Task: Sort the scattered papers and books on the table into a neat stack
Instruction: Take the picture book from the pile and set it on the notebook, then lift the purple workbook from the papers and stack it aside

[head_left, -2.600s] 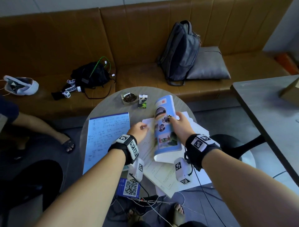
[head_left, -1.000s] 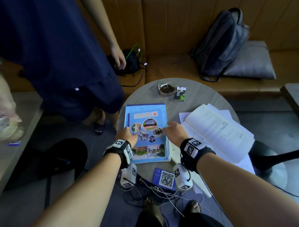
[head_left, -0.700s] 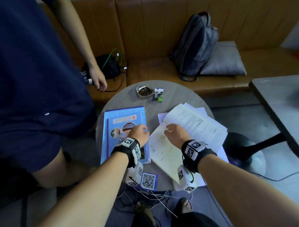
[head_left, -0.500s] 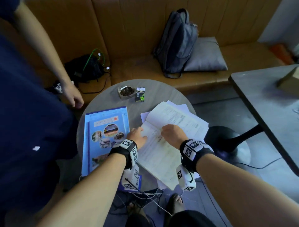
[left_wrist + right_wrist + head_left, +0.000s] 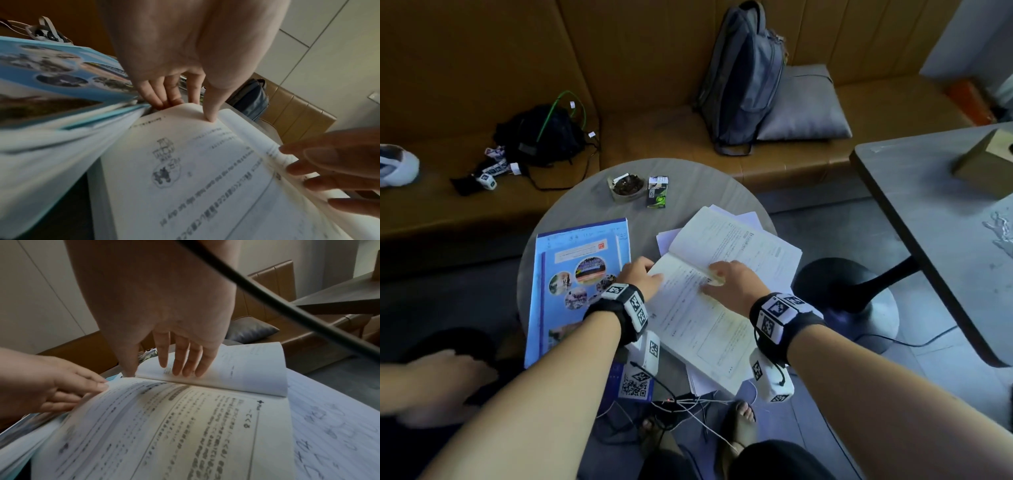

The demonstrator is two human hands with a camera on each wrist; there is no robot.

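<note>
Both hands lie on the open workbook: left hand flat, fingers straight at its left edge. Right hand presses straight fingers on the raised right pages.

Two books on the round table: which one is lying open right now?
The white text workbook under both hands, resting on loose sheets. The blue photo-cover book on its left lies closed, cover up.

The open book covers most of the loose papers beneath it; its print is too blurred to read in both wrist views; the blue book left of it is smeared and cut by the frame edge.
</note>
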